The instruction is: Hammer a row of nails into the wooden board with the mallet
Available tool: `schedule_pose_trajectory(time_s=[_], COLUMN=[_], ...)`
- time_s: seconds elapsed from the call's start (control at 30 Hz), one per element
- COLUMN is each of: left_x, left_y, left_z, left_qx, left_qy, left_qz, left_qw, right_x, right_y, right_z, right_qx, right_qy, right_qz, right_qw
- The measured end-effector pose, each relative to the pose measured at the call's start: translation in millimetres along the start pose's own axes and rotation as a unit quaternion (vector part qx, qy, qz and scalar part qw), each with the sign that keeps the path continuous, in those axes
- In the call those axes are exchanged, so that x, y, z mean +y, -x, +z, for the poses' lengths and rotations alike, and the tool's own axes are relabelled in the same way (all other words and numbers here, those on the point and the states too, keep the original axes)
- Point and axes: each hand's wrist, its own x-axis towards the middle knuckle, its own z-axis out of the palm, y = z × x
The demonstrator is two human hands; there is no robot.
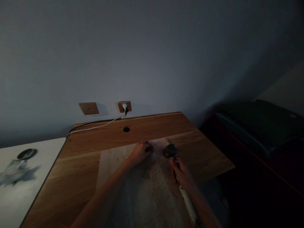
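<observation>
My left hand (140, 152) rests on a pale board (111, 164) lying on a wooden desk (190, 148); its fingers are curled and pinched together at the board's far part, and what they pinch is too small to name. My right hand (182, 173) is closed round the pale handle of a hammer, whose dark head (170, 151) sits just right of my left fingers, close above the board. A few small metal pieces (145, 172) lie on the board between my hands. The room is dim.
A round cable hole (126, 129) is in the desk's back strip. A white cable (99, 126) runs to a wall socket (124, 106), beside a second plate (88, 108). A white surface with a dark object (27, 154) stands left; dark furniture (258, 126) stands right.
</observation>
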Motion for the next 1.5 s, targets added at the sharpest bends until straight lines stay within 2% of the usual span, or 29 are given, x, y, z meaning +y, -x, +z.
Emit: schedule_pose_trajectory(time_s=[0.2, 0.5, 1.1, 1.5], left_x=[0.6, -2.6, -7.4, -4.8], left_y=[-0.1, -0.2, 0.2, -0.6], left_z=[-0.8, 0.4, 5.8, 5.0], left_qx=[-0.006, 0.003, 0.025, 0.014], left_qy=[0.000, -0.008, -0.001, 0.000], left_qz=[-0.005, 0.026, 0.037, 0.017], left_qw=[1.000, 1.000, 0.999, 1.000], right_x=[-24.7, -41.6, -29.2, -28.0], right_y=[-0.6, -3.1, -2.1, 0.0], right_z=[13.4, 29.6, 37.9, 35.2], right_qx=[-0.040, -0.054, -0.040, -0.056], right_qy=[0.016, 0.039, 0.061, 0.074], right_qz=[-0.021, -0.048, -0.063, -0.058], right_qw=[0.999, 0.997, 0.995, 0.994])
